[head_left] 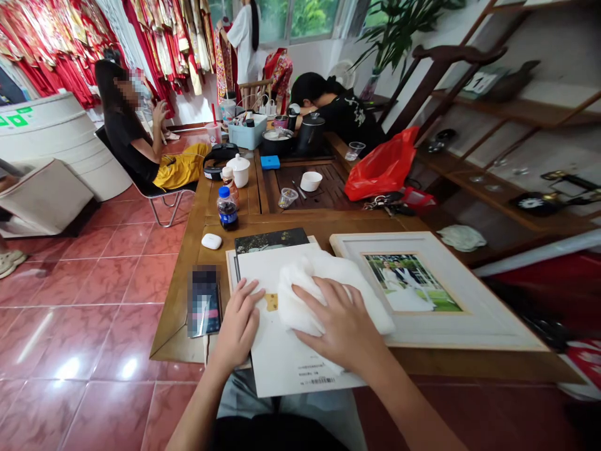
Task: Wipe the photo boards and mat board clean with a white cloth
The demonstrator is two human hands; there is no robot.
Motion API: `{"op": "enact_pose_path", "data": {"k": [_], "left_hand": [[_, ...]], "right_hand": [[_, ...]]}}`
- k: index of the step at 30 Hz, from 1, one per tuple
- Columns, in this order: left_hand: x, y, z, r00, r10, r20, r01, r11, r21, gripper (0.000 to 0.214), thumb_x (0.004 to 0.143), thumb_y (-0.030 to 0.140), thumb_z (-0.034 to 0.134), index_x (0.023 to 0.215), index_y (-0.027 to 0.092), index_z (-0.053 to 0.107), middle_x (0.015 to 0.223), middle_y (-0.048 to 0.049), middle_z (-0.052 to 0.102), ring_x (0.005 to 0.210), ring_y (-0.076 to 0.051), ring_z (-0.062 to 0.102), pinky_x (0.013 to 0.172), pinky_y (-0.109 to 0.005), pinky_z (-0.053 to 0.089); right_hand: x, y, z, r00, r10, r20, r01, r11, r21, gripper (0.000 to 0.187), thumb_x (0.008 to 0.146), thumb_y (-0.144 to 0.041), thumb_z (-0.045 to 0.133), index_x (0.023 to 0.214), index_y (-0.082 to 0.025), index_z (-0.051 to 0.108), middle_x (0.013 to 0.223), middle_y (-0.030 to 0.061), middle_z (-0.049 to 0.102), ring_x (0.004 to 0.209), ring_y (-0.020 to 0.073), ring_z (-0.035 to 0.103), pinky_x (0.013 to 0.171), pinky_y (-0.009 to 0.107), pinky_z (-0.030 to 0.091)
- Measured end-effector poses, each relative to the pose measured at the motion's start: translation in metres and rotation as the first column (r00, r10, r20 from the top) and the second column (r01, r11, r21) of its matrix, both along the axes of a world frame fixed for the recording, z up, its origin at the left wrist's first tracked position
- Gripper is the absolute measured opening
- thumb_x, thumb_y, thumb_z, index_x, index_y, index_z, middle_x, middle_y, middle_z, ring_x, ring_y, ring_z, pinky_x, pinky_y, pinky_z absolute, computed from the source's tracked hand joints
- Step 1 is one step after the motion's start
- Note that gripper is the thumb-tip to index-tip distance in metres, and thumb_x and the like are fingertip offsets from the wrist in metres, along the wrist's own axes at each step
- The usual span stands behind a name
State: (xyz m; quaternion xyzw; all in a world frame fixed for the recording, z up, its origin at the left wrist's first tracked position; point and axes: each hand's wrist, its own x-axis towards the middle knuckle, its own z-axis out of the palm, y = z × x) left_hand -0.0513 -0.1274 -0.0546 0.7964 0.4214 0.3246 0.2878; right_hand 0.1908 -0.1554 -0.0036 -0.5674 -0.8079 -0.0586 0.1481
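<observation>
On the table in front of me lies a white book or board (270,366) with small print and a barcode near its lower edge. My left hand (240,326) rests on its left side, fingers spread, beside a small tan patch (271,302). My right hand (342,316) presses down on a bunched white cloth (300,275), its fingers curled into the soft folds. The cloth covers much of the board's right half. A dark printed cover (275,239) sticks out behind the board.
Right of the board, a framed wedding photo (413,282) lies flat. To the left are a phone (204,304) with a cable, a white earbud case (211,241) and a cola bottle (228,210). Farther back are a red plastic bag (382,166) and two seated people.
</observation>
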Motion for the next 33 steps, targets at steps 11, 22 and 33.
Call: {"op": "enact_pose_path", "data": {"k": [11, 22, 33], "left_hand": [[-0.001, -0.001, 0.001, 1.0, -0.002, 0.003, 0.002, 1.0, 0.008, 0.037, 0.109, 0.025, 0.035, 0.144, 0.026, 0.048, 0.16, -0.0084, 0.04, 0.157, -0.026, 0.019, 0.126, -0.056, 0.025], [0.001, -0.001, 0.002, 1.0, 0.012, 0.012, -0.012, 1.0, -0.014, 0.039, 0.109, 0.026, 0.034, 0.144, 0.027, 0.05, 0.16, -0.0075, 0.041, 0.157, -0.026, 0.02, 0.126, -0.053, 0.026], [0.0, -0.001, 0.004, 1.0, 0.003, 0.014, -0.003, 1.0, 0.003, 0.034, 0.109, 0.025, 0.034, 0.139, 0.025, 0.051, 0.158, -0.0089, 0.042, 0.157, -0.026, 0.019, 0.126, -0.055, 0.025]], "right_hand": [[-0.012, 0.013, 0.005, 0.994, 0.109, -0.03, -0.111, 0.992, -0.066, 0.063, 0.087, -0.057, 0.064, 0.14, -0.024, 0.058, 0.137, 0.0188, 0.058, 0.121, 0.0345, 0.053, 0.101, 0.053, 0.034], [0.02, 0.027, 0.003, 0.994, -0.091, 0.052, 0.092, 0.996, -0.016, 0.058, 0.093, -0.054, 0.053, 0.139, -0.02, 0.06, 0.132, 0.0192, 0.06, 0.116, 0.0373, 0.054, 0.09, 0.05, 0.041], [-0.017, 0.051, 0.01, 0.989, 0.15, -0.001, -0.149, 0.98, -0.129, 0.064, 0.088, -0.058, 0.064, 0.141, -0.024, 0.058, 0.143, 0.0197, 0.054, 0.125, 0.0361, 0.05, 0.101, 0.052, 0.033]]}}
